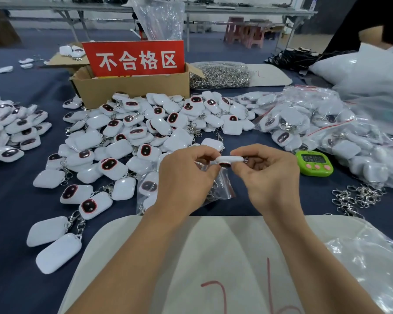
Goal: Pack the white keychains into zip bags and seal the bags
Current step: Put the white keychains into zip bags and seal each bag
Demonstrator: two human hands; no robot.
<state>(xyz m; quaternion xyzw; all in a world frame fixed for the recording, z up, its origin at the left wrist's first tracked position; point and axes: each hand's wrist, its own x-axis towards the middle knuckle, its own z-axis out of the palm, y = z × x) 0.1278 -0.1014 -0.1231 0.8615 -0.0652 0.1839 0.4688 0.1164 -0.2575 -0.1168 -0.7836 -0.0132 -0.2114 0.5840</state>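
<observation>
Both hands are meeting just above the near edge of the dark blue table. The right hand is pinching a white keychain at its right end, its fingers curled over the top, the thumb underneath. The keychain is lying level between the two hands, its dark face turning downward. The left hand is clenching the upper edge of a clear zip bag, and its fingertips are touching the keychain's left end. The bag is hanging below the keychain, its lower part trailing onto the table.

Behind the hands, a big heap of loose keychains is sprawling across the table, up to a cardboard box carrying a red sign. To the right, a green timer is standing near the right hand, with filled bags piling up beyond it. Loose metal clasps are lying near the right edge. A white mat is lying under the forearms.
</observation>
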